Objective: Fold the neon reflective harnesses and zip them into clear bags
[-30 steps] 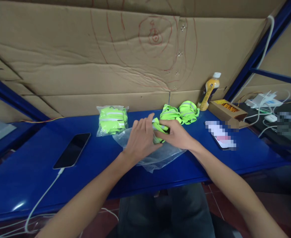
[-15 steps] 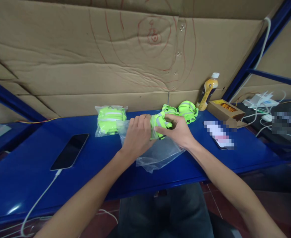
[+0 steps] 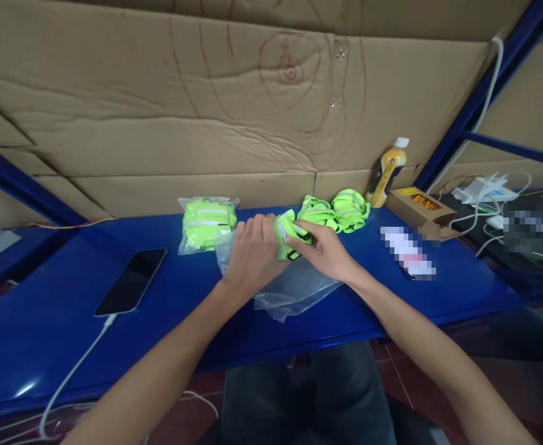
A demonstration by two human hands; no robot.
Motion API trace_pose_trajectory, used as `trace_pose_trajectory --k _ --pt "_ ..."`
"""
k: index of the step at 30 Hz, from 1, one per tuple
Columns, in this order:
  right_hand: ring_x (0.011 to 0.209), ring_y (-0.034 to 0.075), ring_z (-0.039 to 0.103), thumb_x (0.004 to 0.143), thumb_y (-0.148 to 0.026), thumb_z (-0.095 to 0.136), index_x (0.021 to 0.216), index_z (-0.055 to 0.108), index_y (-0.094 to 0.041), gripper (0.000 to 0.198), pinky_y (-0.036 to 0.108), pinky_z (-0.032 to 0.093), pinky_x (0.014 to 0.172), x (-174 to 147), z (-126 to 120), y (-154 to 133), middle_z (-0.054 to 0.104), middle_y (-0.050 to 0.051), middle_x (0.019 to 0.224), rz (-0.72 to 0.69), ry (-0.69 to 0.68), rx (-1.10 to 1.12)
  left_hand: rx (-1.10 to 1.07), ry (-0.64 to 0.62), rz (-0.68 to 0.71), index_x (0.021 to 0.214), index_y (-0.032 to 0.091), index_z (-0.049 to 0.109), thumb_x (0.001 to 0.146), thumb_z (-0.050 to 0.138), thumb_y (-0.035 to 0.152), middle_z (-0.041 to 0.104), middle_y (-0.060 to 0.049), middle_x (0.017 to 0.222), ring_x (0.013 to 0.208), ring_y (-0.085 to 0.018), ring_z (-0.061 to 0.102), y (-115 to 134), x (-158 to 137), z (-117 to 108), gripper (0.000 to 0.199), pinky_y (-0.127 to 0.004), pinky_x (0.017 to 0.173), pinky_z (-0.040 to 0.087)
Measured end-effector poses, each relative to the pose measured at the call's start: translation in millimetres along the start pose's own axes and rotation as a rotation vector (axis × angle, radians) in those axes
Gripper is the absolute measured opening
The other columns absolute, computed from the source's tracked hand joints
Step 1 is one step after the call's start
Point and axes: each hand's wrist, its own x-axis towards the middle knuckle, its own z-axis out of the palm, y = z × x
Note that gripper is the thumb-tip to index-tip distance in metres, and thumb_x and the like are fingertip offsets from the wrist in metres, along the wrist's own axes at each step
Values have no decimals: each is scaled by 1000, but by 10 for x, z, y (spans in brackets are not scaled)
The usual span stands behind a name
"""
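My left hand (image 3: 254,250) is closed round a clear plastic bag (image 3: 223,252), its fingers wrapped over the top. Between my hands is a folded neon-yellow reflective vest (image 3: 284,230) with silver bands and black trim, its left part hidden by my left hand and the bag. My right hand (image 3: 323,247) grips the vest's right end with thumb and fingers. Under my hands, more clear plastic (image 3: 290,293) lies spread on the blue table. To the left rests a packed vest (image 3: 209,222) in a clear bag. Behind my right hand are two rolled vests, one nearer (image 3: 317,212) and one farther right (image 3: 351,210).
A phone (image 3: 131,283) with a white cable lies on the blue table (image 3: 183,309) at left. At right are another phone (image 3: 408,253), a drink bottle (image 3: 388,173) and an open cardboard box (image 3: 422,213). A cardboard wall (image 3: 183,148) stands behind.
My right hand has moved a little left, bringing the vest closer against my left hand. More of the rolled vest behind shows now. My left hand has barely shifted.
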Motion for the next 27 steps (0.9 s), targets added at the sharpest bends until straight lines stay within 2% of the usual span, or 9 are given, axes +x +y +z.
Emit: trace_pose_trajectory --k 5,7,10,13,16,19,24,27 --pt "84 20 59 106 -51 62 102 73 -21 32 33 41 78 -12 -75 -63 64 3 83 -26 -3 -163 31 -10 24 138 2 57 87 69 44 68 -27 116 103 -45 64 16 5 -14 68 -55 87 49" --pt "84 20 58 106 -51 62 93 71 -20 35 34 40 79 -12 -72 -67 61 3 83 -54 -11 -186 47 -20 33 139 2 57 88 70 46 69 -27 118 105 -44 64 27 5 -14 69 -54 88 48" --pt "75 17 49 101 -46 67 74 61 -20 38 33 36 72 -11 -27 -48 51 0 73 -37 22 -176 47 -43 57 140 4 56 87 71 48 69 -27 120 105 -44 64 51 -8 14 71 -53 87 46" --pt "65 12 38 90 -38 76 67 61 -19 34 32 28 64 -15 36 -1 44 -4 65 72 76 -58 49 -39 99 141 3 54 91 70 53 70 -27 119 101 -43 64 75 -27 46 72 -52 84 46" --pt "64 12 37 79 -42 87 82 79 -19 25 31 28 61 -17 64 60 53 -4 66 145 152 107 56 -8 125 142 -3 52 93 71 53 69 -29 118 102 -44 64 90 -36 50 76 -52 85 47" --pt "63 13 41 74 -48 93 97 87 -20 37 31 33 61 -13 44 109 67 0 74 149 221 146 25 -44 105 147 -3 48 90 75 47 68 -31 127 109 -45 65 90 -36 29 80 -55 89 49" --pt "63 14 48 79 -52 91 85 86 -21 33 33 39 62 5 5 183 75 3 77 104 201 62 -135 -221 97 151 3 47 73 84 38 67 -28 135 126 -46 65 22 -10 -27 92 -57 107 52" --pt "64 15 51 80 -56 90 83 85 -21 36 32 39 61 15 16 223 74 3 76 118 157 101 -217 -295 105 152 5 47 72 82 35 65 -26 141 135 -46 63 -54 18 -63 92 -59 115 51"
